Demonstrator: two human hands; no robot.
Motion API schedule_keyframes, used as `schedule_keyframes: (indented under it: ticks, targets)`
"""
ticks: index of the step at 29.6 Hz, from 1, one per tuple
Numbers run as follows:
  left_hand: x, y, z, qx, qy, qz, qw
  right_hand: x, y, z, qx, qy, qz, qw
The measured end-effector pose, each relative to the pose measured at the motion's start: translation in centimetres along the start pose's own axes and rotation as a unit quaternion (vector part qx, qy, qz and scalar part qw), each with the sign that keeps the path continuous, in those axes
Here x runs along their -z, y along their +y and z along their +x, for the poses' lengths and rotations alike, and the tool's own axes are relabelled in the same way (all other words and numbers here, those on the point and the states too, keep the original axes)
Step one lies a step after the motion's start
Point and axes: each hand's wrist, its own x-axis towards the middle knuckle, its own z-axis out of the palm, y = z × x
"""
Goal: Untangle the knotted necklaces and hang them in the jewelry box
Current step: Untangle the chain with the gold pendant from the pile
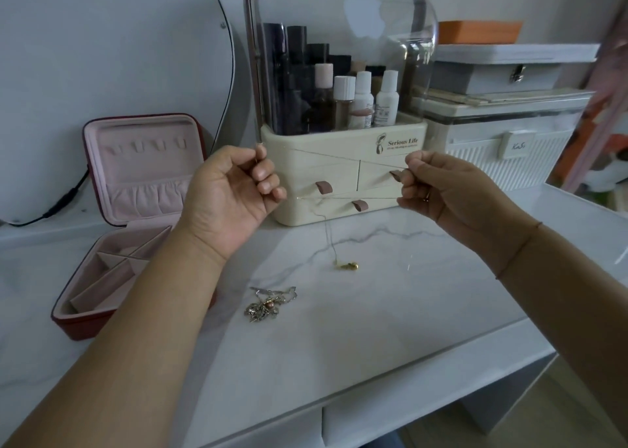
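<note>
Behind the gold necklace [348, 266], a cosmetics organizer [323, 141].

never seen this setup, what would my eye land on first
The left hand and right hand, raised mid-frame, pinch a thin gold chain stretched between them, its gold pendant hanging below. Nearer the camera a tangled pile of necklaces lies on the marble tabletop, and an open pink-lined jewelry box sits at the left.

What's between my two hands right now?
In the head view, a thin gold chain stretches from the left hand to the right hand, its pendant hanging below.
</note>
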Motion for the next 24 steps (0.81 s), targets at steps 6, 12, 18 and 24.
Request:
schedule_keyframes:
  ticks: [6, 12, 18, 24]
  targets:
    - [-0.1, -0.6, 0.1, -0.006, -0.016, 0.074, 0.997, 0.3, 0.1, 0.1, 0.009, -0.016, -0.048, 0.999]
    - [-0.3, -0.5, 0.0, -0.016, -0.025, 0.069, 0.997, 0.3, 0.0, -0.4, 0.042, -0.034, -0.184, 0.981]
    - [-1.6, -0.2, -0.5, -0.002, -0.08, -0.011, 0.997, -0.8, -1.9, -1.1, 0.049, -0.078, -0.37, 0.925]
    - [-3.9, 0.7, 0.4, 0.025, -0.096, 0.055, 0.993, -2.9, -6.5, 0.1, 0.02, -0.201, -0.076, 0.976]
